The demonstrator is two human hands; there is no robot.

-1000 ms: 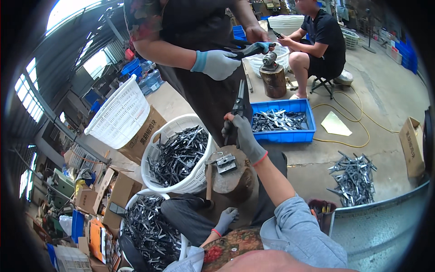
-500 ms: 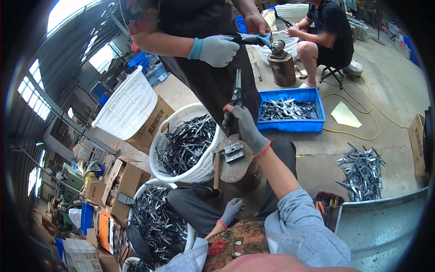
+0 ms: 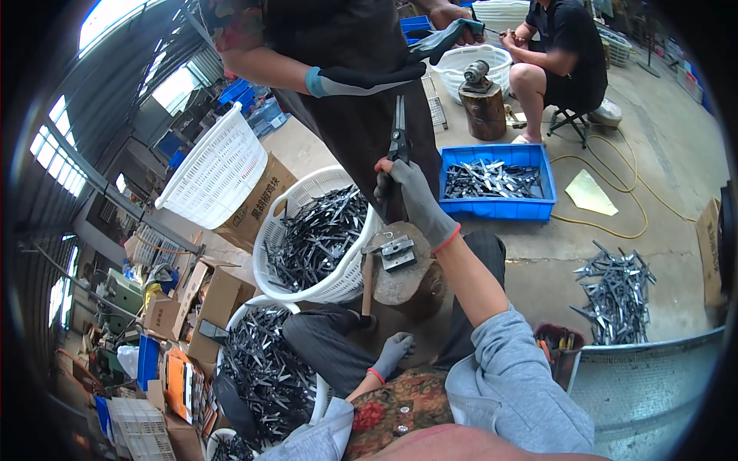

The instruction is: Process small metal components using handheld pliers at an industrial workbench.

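Note:
My right hand (image 3: 419,192), in a grey glove, is closed around the dark handles of a pair of shears (image 3: 399,142). Their two long, narrow blades point upward, nearly together. Below that hand is a wooden stump (image 3: 400,286) with a small metal block (image 3: 397,253) on top. A hammer (image 3: 367,286) with a wooden handle hangs at the stump's left side. Low over my lap rests my left hand (image 3: 393,355), also gloved, fingers loosely extended and holding nothing.
White baskets (image 3: 361,261) full of dark shears stand to the left. A blue crate (image 3: 498,209) and a loose heap of shears (image 3: 613,296) lie to the right. A co-worker in a dark apron (image 3: 338,69) stands ahead; another person (image 3: 569,61) sits behind a stump-mounted tool (image 3: 477,73).
My right hand stays raised with the shears, shifted slightly. The standing co-worker's gloved hand has opened out flat, and the loose glove in their other hand has moved right. My left hand barely moved.

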